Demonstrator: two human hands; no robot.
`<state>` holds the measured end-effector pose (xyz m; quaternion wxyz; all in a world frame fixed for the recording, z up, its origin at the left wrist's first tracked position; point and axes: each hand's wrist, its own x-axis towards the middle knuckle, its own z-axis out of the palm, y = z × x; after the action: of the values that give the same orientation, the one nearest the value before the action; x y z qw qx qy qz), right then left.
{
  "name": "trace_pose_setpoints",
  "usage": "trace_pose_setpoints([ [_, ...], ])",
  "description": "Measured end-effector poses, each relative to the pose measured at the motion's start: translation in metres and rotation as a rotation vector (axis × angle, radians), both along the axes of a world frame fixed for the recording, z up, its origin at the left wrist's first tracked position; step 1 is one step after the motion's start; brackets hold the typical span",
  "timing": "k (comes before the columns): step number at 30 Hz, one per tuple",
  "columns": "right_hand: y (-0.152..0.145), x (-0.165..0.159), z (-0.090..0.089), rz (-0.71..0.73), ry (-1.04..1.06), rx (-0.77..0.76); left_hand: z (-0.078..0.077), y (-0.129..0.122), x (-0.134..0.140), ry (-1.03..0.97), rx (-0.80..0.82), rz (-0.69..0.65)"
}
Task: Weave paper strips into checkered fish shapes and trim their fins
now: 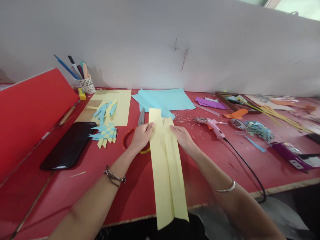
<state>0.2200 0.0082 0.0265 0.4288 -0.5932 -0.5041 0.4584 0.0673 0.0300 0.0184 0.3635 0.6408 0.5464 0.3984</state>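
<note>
Head view: yellow paper (162,166) over red tabletop (136,188), pale wall (125,43) behind.

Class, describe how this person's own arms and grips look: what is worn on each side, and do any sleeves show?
The left grip and right grip are ungloved, and no sleeves show. The left wrist has a dark, knobbly bracelet with more than one strand. The right forearm has a slim silver-coloured bangle.
</note>
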Motion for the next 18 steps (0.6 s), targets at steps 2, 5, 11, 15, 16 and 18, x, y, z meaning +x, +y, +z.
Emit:
trace_pose_setpoints([
  [2, -0.0005, -0.0015, -0.0001, -0.007, 0.032, -0.003, 0.0003, 0.0003, 0.0003, 0.006, 0.011, 0.002],
  [5, -0.0014, -0.0037, 0.0003, -0.016, 0.076, -0.009, 0.001, 0.0001, 0.0012, 0.012, 0.022, 0.004],
  [11, -0.0027, -0.0065, 0.002, -0.074, 0.177, -0.092, 0.0014, 0.0015, -0.0005, 0.019, 0.04, 0.04],
  [15, -0.0027, -0.0071, 0.0006, -0.081, 0.17, -0.089, 0.0005, 0.0017, -0.0025, 0.007, 0.027, 0.02],
  [16, -0.0024, -0.007, -0.0003, -0.083, 0.169, -0.084, 0.0008, 0.0011, -0.0026, -0.002, 0.019, 0.001],
  [18, -0.0016, -0.0063, -0.0018, -0.088, 0.163, -0.072, 0.002, -0.0005, -0.0021, -0.022, -0.008, -0.057],
])
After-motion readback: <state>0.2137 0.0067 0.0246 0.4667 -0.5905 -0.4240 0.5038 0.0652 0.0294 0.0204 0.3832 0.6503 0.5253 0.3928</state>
